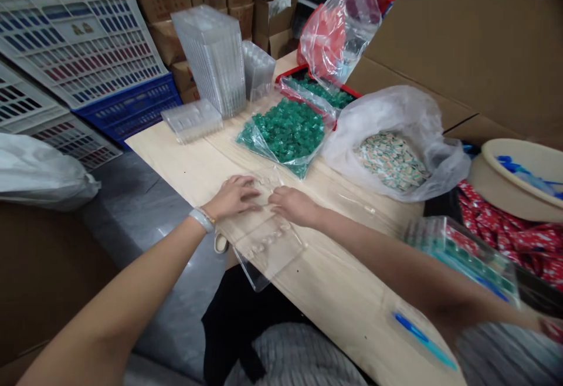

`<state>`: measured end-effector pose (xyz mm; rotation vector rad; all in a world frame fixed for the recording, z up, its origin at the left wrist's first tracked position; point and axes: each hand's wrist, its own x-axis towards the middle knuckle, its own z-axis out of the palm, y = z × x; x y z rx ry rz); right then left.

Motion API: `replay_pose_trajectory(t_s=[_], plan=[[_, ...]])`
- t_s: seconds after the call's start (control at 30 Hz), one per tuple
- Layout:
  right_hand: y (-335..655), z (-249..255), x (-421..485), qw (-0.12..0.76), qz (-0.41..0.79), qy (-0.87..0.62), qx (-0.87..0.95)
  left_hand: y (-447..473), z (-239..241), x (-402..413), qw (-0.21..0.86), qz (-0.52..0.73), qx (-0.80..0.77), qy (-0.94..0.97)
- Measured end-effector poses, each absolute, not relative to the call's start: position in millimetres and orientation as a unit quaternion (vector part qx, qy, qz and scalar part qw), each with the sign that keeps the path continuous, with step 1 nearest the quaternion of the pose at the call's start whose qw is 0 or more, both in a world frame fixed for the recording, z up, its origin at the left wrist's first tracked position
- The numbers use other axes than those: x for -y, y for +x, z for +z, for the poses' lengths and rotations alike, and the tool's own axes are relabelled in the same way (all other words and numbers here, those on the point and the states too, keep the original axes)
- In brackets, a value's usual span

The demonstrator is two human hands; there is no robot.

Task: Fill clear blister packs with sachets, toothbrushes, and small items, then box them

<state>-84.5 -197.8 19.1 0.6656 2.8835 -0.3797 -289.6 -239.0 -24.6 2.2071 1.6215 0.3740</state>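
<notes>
A clear plastic blister pack (275, 242) lies unfolded at the near edge of the wooden table, its lower corner jutting past the edge. My left hand (238, 196) rests on its upper part with the fingers apart. Close by on the right, my right hand (295, 205) has its fingers curled together, touching the upper part of the same pack. Whatever is between those fingertips is hidden. Just beyond both hands sits a clear bag of green translucent pieces (285, 131).
Stacked clear blister packs (215, 60) stand at the back left. An open bag of small printed pieces (391, 160) is on the right, near a cream basin (519, 180). A filled pack (466, 257) and a blue toothbrush-like item (424, 339) lie by my right arm.
</notes>
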Motion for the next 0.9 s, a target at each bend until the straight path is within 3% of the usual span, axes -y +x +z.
replay_pose_trajectory(t_s=[0.37,0.57,0.9], plan=[[-100.1,3.8,172.8,0.098,-0.170,0.194,-0.961,-298.3,-27.2,240.1,0.219,0.142,-0.556,0.789],[-92.9,-6.6,190.8,0.048,-0.080,0.169,-0.981,-296.1,-17.8,243.8,0.212,0.155,-0.558,0.787],[-99.3,1.6,201.8,0.044,0.013,0.142,-0.989,-274.0,-11.5,261.4,0.096,0.125,-0.647,0.746]])
